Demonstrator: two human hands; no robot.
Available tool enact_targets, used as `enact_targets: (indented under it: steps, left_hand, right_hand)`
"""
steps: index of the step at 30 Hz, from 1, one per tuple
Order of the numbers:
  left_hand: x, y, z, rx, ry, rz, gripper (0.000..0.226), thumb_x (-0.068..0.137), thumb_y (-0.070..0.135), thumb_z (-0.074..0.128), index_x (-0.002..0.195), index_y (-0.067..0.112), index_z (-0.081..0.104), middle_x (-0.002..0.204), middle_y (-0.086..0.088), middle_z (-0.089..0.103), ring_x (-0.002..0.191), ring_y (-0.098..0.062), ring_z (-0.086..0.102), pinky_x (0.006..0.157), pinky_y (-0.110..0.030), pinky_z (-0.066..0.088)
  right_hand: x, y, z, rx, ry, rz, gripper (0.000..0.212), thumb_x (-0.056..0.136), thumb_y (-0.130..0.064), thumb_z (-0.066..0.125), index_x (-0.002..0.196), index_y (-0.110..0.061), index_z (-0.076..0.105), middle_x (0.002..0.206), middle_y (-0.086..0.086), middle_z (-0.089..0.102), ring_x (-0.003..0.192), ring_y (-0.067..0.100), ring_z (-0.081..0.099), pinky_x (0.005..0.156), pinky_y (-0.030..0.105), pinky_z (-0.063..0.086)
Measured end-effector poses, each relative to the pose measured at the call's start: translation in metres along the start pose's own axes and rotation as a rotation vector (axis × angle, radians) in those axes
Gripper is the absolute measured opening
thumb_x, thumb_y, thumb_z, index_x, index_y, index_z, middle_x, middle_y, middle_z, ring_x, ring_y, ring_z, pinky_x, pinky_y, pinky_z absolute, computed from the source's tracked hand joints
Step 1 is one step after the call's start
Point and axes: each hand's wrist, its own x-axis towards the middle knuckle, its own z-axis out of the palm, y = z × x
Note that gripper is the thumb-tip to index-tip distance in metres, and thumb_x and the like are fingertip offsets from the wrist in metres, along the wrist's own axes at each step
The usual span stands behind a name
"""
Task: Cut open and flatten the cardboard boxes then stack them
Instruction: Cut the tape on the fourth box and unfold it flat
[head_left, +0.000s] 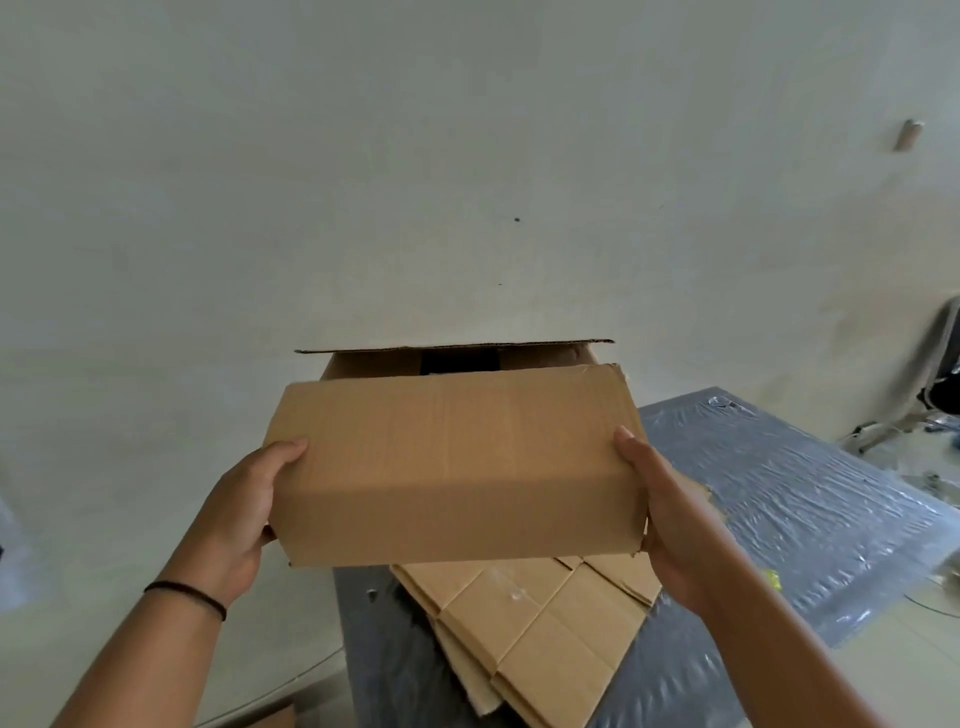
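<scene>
1 head-worn wide-angle view faces forward and slightly down; it sits close above both forearms. A pale wall (467, 156) fills its upper half.

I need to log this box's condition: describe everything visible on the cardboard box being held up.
The cardboard box is plain brown corrugated board, still box-shaped, not flattened. It is held in the air, tilted, with its far end open and a flap sticking out there. The left hand and right hand grip its two short ends. It hangs above the flattened cardboard stack.
</scene>
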Motion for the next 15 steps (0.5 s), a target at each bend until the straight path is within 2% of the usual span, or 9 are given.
enact_targets:
  steps: [2,6,10,15]
  left_hand:
    - [0.013,-0.005,0.019,0.007,0.004,-0.007,0.017,0.094,0.032,0.050,0.103,0.022,0.059,0.101,-0.001,0.062,0.090,-0.020,0.056,0.074,-0.039,0.043]
    - [0.045,-0.015,0.062,0.003,0.010,-0.017,0.012,0.095,0.032,0.049,0.096,0.024,0.058,0.099,-0.003,0.061,0.088,-0.020,0.056,0.074,-0.038,0.043]
    - [0.066,-0.022,0.102,0.018,0.004,-0.058,0.012,0.095,0.031,0.049,0.095,0.024,0.058,0.097,-0.006,0.062,0.086,-0.021,0.057,0.070,-0.035,0.043]
    - [0.079,-0.040,0.137,0.076,0.032,-0.098,0.028,0.094,0.035,0.050,0.113,0.016,0.057,0.105,-0.011,0.063,0.093,-0.028,0.059,0.071,-0.037,0.045]
  right_hand:
    - [0.022,-0.002,-0.012,-0.025,-0.007,-0.002,0.020,0.090,-0.044,0.055,0.101,-0.029,0.061,0.091,-0.006,0.069,0.084,0.014,0.063,0.068,0.033,0.050]
    - [0.072,-0.006,-0.038,-0.054,-0.009,0.009,0.028,0.088,-0.050,0.055,0.109,-0.032,0.061,0.104,-0.004,0.067,0.096,0.017,0.063,0.084,0.039,0.050]
    - [0.111,-0.014,-0.061,-0.064,-0.015,0.041,0.028,0.090,-0.047,0.054,0.112,-0.030,0.058,0.105,-0.001,0.066,0.094,0.019,0.062,0.070,0.033,0.048]
    - [0.155,-0.015,-0.092,-0.075,-0.046,0.092,0.027,0.091,-0.042,0.054,0.112,-0.026,0.059,0.104,0.004,0.065,0.090,0.020,0.061,0.066,0.032,0.046]
